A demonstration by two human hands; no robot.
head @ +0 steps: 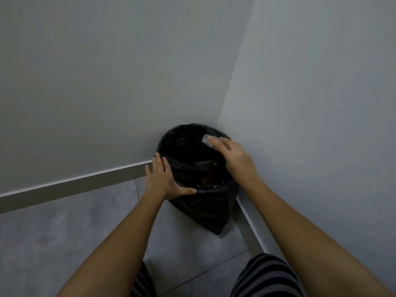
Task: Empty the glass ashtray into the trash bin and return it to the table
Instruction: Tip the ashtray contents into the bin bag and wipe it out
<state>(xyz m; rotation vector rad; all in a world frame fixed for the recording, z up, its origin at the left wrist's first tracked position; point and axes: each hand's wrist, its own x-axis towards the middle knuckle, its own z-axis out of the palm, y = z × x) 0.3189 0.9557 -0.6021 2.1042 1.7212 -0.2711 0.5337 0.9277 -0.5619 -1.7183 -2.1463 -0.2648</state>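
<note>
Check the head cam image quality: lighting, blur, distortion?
Head view: dim, flat light, no glare; the black bag-lined trash bin interior is crushed to black; the clear glass ashtray in the right hand is motion-smeared; wide-angle bends the wall corner.

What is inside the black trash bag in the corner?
Inside the black plastic trash bag, dark crumpled rubbish shows dimly at the bottom; what it is cannot be told. The right hand with the clear glass ashtray covers the far rim.
</note>
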